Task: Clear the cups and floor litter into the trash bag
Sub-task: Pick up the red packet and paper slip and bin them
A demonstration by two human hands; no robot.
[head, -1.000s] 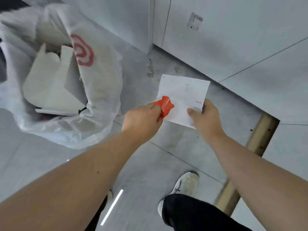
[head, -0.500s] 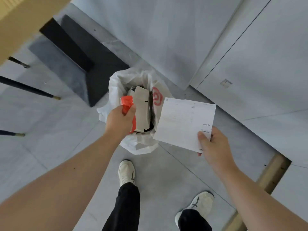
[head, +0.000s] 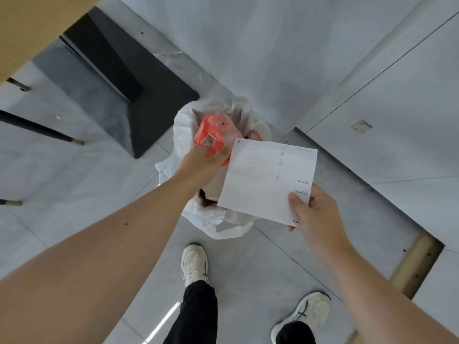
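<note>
— Red wrapper (head: 213,137), thin crinkly plastic with a barcode, being pinched in the left hand (head: 203,165), fingers (head: 219,153) clamped on its lower edge. Hanging right over the mouth of the trash bag (head: 183,127).

— And sitting where, that bag?

— Standing open on the floor tiles (head: 74,175), just ahead of the shoes (head: 195,264), cardboard already poking up inside.

— Looking risky how?

— Being so light, probably drifting sideways on release and fluttering past the slack rim. Possibly catching on the cardboard and perching there instead of dropping in.

— And the other side?

— White paper sheet (head: 268,175), printed, being held by one corner in the right hand (head: 315,212), thumb and fingers closed on it. Overlapping the bag's opening and partly blocking it.

— Meaning?

— Likely brushing the wrapper as it falls, knocking it out. Also flopping, being gripped only at a corner, so maybe folding against the rim and missing. Soft rim possibly collapsing inward if pushed.
</note>
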